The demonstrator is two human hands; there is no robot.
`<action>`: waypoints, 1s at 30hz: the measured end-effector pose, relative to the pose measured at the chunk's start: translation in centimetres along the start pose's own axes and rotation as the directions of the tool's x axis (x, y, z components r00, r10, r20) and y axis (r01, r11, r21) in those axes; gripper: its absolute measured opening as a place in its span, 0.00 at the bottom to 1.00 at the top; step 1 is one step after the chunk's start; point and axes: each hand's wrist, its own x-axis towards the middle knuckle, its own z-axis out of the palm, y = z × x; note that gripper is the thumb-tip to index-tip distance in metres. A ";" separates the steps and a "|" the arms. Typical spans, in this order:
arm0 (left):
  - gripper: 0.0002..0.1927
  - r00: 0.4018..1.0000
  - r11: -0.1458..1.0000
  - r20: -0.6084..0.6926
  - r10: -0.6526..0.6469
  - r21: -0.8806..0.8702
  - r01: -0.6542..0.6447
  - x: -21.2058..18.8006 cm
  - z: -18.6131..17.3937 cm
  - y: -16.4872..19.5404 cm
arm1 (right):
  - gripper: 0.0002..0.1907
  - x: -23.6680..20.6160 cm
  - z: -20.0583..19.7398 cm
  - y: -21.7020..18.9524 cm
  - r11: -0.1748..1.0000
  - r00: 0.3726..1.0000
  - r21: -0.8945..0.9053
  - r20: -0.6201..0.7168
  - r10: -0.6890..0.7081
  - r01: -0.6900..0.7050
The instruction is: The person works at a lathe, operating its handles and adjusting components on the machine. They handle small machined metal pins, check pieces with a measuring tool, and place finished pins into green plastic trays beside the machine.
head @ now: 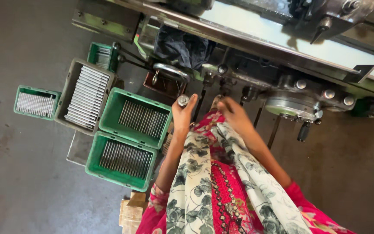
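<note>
left hand (182,113) on a round lever knob (183,100), right hand (231,109) perhaps empty

Left of my left hand (182,113), green crates (135,118) of rods block the way. Ahead, machine levers (204,84) crowd both hands; bare floor (338,160) lies open right of my right hand (232,113).

Dark grey concrete floor (27,173), stained, under a green machine frame (109,27) in daylight.

Short metal cylinder (182,100), silvery, end face round and shiny, pinched upright at fingertips of left hand (182,116), just beside machine (282,93). Right hand (232,113) loosely curled, touching nothing clearly, near machine's dark levers, just above flowered scarf.
</note>
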 end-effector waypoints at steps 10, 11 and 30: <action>0.17 0.995 0.998 -0.079 0.058 0.042 -0.054 -1.3 0.8 -0.5 | 0.12 1.4 2.8 -2.8 0.603 0.920 0.698 0.336 0.201 -0.387; 0.19 0.995 0.995 -0.077 0.070 0.075 -0.064 -1.5 0.8 -0.4 | 0.12 1.4 3.0 -2.9 0.593 0.912 0.694 0.348 0.218 -0.407; 0.19 0.886 0.761 0.099 0.452 0.476 -0.441 -2.1 0.0 1.9 | 0.13 1.7 1.1 -1.4 0.692 0.863 0.532 0.410 0.294 -0.488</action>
